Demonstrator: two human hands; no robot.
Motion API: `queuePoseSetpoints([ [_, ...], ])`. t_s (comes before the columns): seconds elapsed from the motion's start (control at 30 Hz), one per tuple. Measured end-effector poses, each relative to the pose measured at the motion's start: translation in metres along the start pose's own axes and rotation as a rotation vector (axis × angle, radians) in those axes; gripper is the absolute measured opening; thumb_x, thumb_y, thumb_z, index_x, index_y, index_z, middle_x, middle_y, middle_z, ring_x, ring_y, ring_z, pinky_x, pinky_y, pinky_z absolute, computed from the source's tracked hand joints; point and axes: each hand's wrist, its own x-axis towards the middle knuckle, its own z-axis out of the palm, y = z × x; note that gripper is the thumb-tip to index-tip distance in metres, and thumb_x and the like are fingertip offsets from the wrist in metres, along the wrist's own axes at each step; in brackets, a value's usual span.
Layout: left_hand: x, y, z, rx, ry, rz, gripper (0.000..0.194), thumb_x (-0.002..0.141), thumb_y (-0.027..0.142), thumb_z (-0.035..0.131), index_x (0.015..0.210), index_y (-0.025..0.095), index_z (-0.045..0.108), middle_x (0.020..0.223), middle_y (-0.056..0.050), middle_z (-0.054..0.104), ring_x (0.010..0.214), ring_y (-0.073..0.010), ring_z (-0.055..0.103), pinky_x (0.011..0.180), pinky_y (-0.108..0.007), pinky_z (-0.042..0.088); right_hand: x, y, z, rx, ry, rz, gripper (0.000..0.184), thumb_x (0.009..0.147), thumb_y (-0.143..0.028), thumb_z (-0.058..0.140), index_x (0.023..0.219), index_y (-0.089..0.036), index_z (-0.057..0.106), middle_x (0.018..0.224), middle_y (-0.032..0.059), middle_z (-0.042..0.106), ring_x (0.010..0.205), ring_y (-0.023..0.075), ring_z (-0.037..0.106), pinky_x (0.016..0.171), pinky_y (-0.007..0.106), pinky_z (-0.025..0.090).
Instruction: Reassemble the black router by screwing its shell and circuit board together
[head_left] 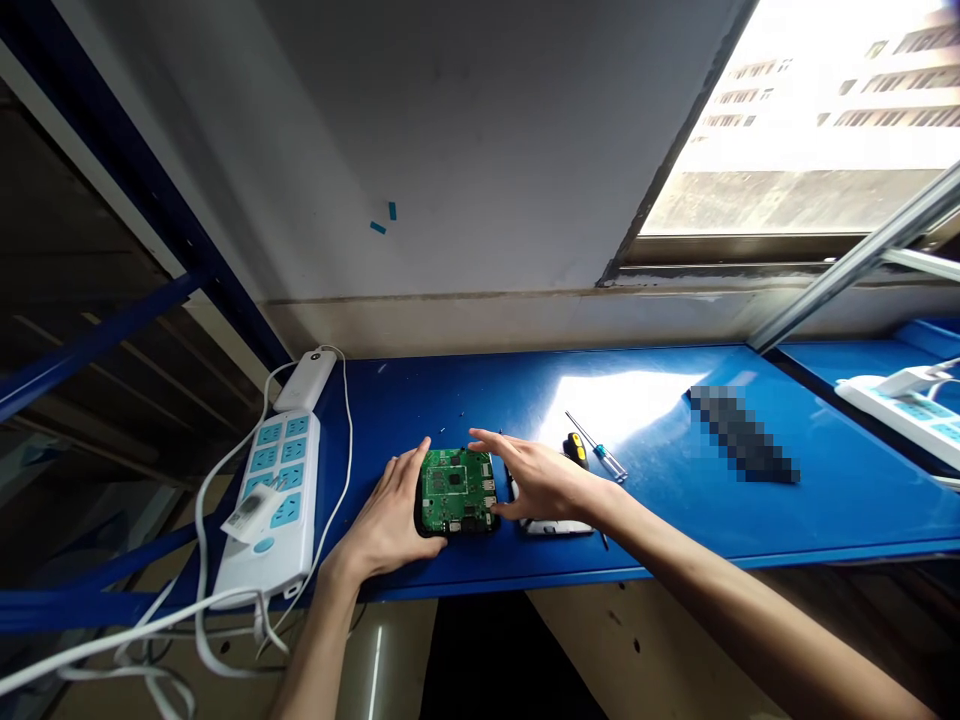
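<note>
A green circuit board (pixel 455 489) sits in a black casing near the front edge of the blue table (pixel 675 520). My left hand (pixel 394 515) cups the casing's left side, thumb along its front edge, fingers curved round it. My right hand (pixel 536 478) rests at the board's right side with its fingers stretched out over the top right corner. Under the right palm lies a white cover piece (pixel 559 526).
A white and blue power strip (pixel 274 500) with trailing white cables lies at the left. Two screwdrivers, one with a yellow and black handle (pixel 576 448), one slim and blue (pixel 600 452), lie right of my hand. A blurred dark object (pixel 742 435) and another power strip (pixel 907 405) are at the right.
</note>
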Motion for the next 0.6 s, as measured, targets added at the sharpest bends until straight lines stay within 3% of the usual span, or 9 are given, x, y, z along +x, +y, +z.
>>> queuePoseSetpoints([
  [0.27, 0.0004, -0.0014, 0.0011, -0.021, 0.005, 0.005, 0.116, 0.062, 0.033, 0.076, 0.157, 0.027, 0.009, 0.157, -0.011, 0.027, 0.147, -0.037, 0.023, 0.121, -0.058, 0.025, -0.0001, -0.0021, -0.0006, 0.029, 0.021, 0.028, 0.101, 0.069, -0.018, 0.078, 0.154, -0.021, 0.023, 0.144, 0.0159, 0.057, 0.127, 0.0314, 0.059, 0.096, 0.045, 0.054],
  [0.43, 0.0022, 0.0, -0.0023, -0.033, 0.015, 0.025, 0.108, 0.058, 0.033, 0.079, 0.152, 0.027, 0.026, 0.151, -0.011, 0.035, 0.142, -0.0381, 0.03, 0.119, -0.057, 0.029, -0.0016, -0.0007, -0.003, 0.021, -0.039, 0.017, 0.092, 0.074, -0.027, 0.08, 0.152, -0.022, 0.031, 0.148, 0.0152, 0.053, 0.134, 0.0328, 0.053, 0.104, 0.049, 0.049],
  [0.6, 0.0031, 0.0021, -0.0056, -0.05, 0.012, 0.023, 0.104, 0.059, 0.032, 0.079, 0.15, 0.026, 0.03, 0.149, -0.011, 0.038, 0.141, -0.0375, 0.032, 0.118, -0.056, 0.032, -0.0075, 0.0029, -0.001, 0.081, -0.06, 0.051, 0.084, 0.08, -0.034, 0.078, 0.151, -0.025, 0.036, 0.152, 0.0127, 0.048, 0.14, 0.0309, 0.046, 0.111, 0.05, 0.045],
])
